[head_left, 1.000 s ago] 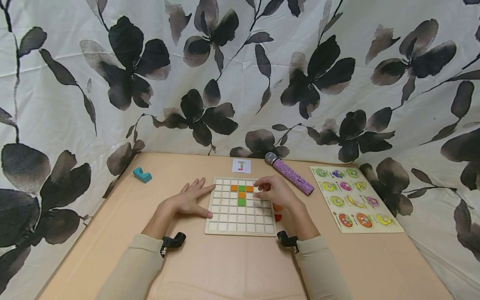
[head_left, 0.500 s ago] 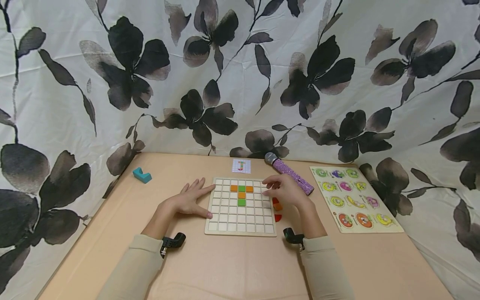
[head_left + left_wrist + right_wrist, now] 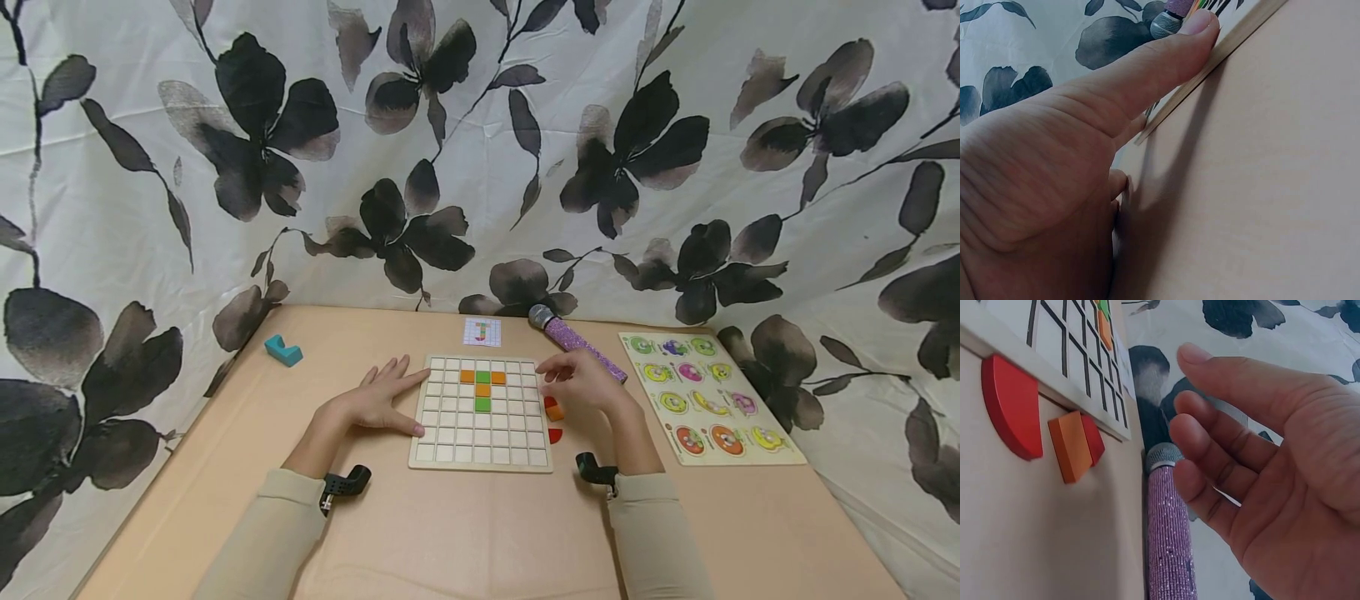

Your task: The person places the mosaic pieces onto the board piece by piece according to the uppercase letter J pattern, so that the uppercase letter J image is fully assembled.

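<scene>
A white gridded board (image 3: pixel 450 442) lies on the table with orange tiles (image 3: pixel 467 377) and green tiles (image 3: pixel 483 405) set in its upper cells. My left hand (image 3: pixel 367 408) rests at the board's left edge, fingers spread, the thumb touching the rim in the left wrist view. Just off the right edge, my right hand (image 3: pixel 588 383) hovers with loosely bent fingers; the right wrist view shows nothing between them. Beneath it, beside the board, lie a red curved piece (image 3: pixel 1013 406), an orange block (image 3: pixel 1071 447) and a smaller red piece (image 3: pixel 1093 439).
A small card with a coloured pattern (image 3: pixel 482 332) lies behind the board. Near it is a glittery purple microphone (image 3: pixel 581 343), partly behind my right hand. A fruit picture board (image 3: pixel 678 425) occupies the right; a turquoise piece (image 3: pixel 283 351) sits far left. Floral cloth (image 3: pixel 510 192) hangs behind.
My right hand has moved right, from over the board's upper right cells to just beyond its edge, uncovering the loose pieces. The left hand has stayed in place.
</scene>
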A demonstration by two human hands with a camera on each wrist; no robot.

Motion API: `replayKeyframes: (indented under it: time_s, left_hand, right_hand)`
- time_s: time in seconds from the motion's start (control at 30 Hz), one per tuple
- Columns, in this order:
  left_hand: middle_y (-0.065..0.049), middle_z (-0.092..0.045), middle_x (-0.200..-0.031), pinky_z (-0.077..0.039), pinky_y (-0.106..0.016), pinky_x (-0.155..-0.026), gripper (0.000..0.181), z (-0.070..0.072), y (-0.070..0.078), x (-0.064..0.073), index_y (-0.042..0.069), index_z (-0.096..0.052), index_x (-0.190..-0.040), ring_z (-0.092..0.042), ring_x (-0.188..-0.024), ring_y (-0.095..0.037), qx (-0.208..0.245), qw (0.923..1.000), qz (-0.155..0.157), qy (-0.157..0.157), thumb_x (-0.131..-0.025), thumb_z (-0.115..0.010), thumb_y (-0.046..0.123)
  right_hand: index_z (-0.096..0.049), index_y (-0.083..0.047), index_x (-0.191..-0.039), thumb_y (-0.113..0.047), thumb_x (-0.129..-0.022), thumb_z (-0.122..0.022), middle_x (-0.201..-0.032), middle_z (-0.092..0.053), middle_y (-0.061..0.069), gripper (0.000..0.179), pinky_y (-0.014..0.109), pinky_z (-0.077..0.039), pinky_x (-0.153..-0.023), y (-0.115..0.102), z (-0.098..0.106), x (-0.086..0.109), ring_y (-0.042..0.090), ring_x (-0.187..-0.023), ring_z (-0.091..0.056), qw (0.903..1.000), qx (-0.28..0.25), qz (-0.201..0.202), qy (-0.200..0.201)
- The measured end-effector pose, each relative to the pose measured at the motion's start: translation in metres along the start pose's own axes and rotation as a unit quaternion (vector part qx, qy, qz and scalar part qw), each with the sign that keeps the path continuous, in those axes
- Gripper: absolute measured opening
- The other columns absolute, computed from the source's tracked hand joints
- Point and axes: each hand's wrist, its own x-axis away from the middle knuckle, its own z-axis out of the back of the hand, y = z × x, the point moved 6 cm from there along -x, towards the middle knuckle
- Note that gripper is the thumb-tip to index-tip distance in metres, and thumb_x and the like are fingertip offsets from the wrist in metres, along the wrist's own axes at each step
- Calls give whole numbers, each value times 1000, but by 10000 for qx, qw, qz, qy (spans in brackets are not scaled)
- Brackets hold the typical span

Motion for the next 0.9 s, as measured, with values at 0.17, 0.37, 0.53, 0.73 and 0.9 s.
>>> replayKeyframes:
  time_s: [0.17, 0.37, 0.53, 0.73, 0.9]
  left_hand:
    - [-26, 1, -173, 6, -67, -126, 111, 0, 0, 0, 21, -29, -166, 6, -160, -48, -18, 10000, 2, -4, -78, -84, 61]
    - [-26, 0, -173, 5, -68, -126, 110, 0, 0, 0, 21, -30, -166, 6, -160, -48, -34, 10000, -6, 39, -79, -84, 60]
    - [-27, 0, -173, 5, -68, -126, 110, 0, 0, -1, 21, -30, -166, 6, -160, -49, -29, 10000, -7, 38, -79, -84, 59]
    - [-27, 0, -173, 5, -68, -126, 110, 0, 0, -1, 21, -29, -166, 6, -160, -49, -30, 10000, -6, 40, -79, -84, 60]
    - [-26, 1, -173, 6, -68, -126, 110, 0, 0, -1, 21, -29, -166, 7, -160, -48, -36, 10000, 10, 15, -79, -84, 60]
  right_hand:
    - [-78, -4, -116, -11, -86, -84, -96, -71, 7, 31, 33, -50, -78, 4, 0, 2, 24, -89, -58, 9997, -6, 25, -260]
    - [-77, -1, -116, -7, -84, -83, -100, -74, 10, 33, 29, -51, -77, 9, 1, 5, 22, -90, -60, 9983, -79, 124, -559]
    - [-78, -2, -114, -6, -84, -83, -104, -75, 14, 30, 30, -51, -80, 14, 0, 6, 22, -90, -61, 9969, -139, 0, -772]
    - [-79, -4, -109, -6, -82, -87, -102, -76, 15, 28, 31, -52, -80, 18, -2, 8, 21, -86, -61, 9946, -16, -61, -1031]
    - [-79, -4, -108, -5, -82, -87, -101, -77, 14, 28, 29, -53, -78, 21, -4, 8, 19, -85, -62, 9932, 56, -48, -1161]
